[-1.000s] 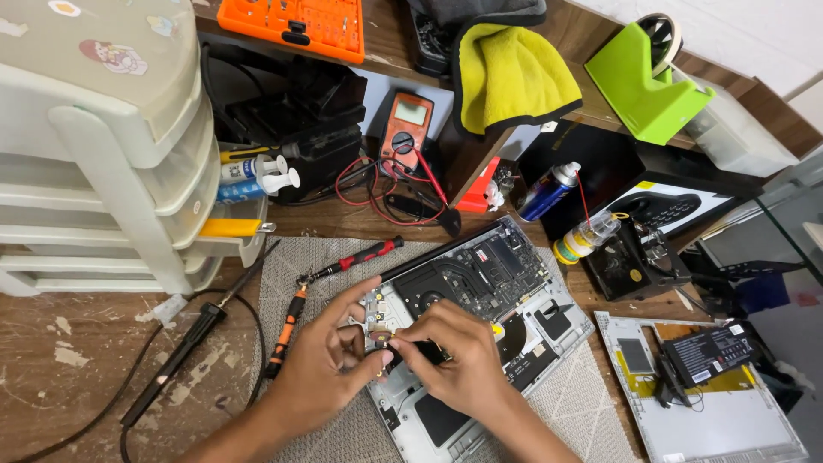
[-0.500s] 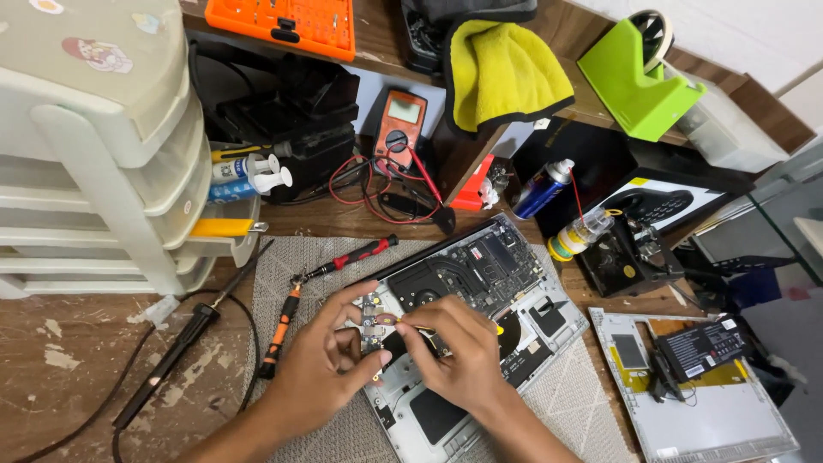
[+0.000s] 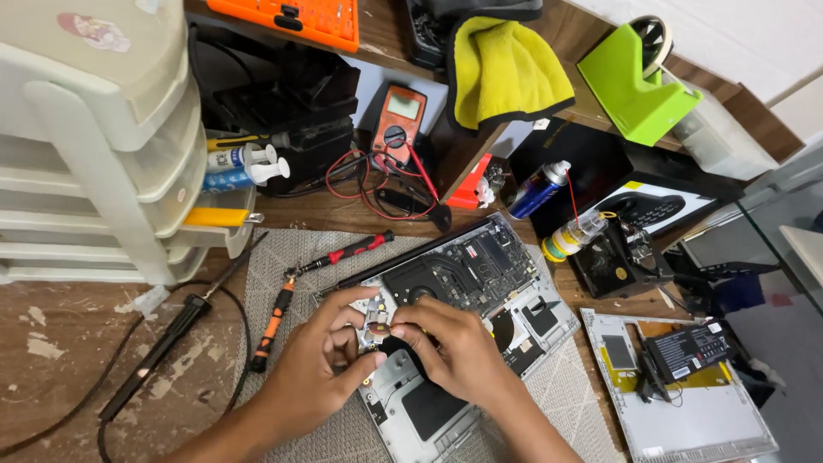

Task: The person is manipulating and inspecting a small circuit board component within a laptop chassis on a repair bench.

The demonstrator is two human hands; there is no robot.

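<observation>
An opened silver laptop [image 3: 480, 283] lies with its inner boards showing on a grey mat [image 3: 283, 257]. Both hands meet over its left middle part. My left hand [image 3: 321, 360] pinches a small silver metal part [image 3: 375, 322] from the left. My right hand [image 3: 450, 343] touches the same part from the right with its fingertips. The part sits between the thumbs, partly hidden by fingers. An orange-handled screwdriver [image 3: 273, 319] and a red-handled screwdriver [image 3: 347, 252] lie on the mat just left of my hands.
A white plastic drawer unit [image 3: 94, 146] stands at the left. An orange multimeter [image 3: 399, 116] with red and black leads, a yellow cloth [image 3: 506, 73], spray cans [image 3: 538, 190], a green tape dispenser [image 3: 639, 86] and a removed laptop cover with a black battery [image 3: 686, 390] surround the work area.
The view has shifted slightly downward. My hands stay on the small metal part over the laptop, with only small finger movement.
</observation>
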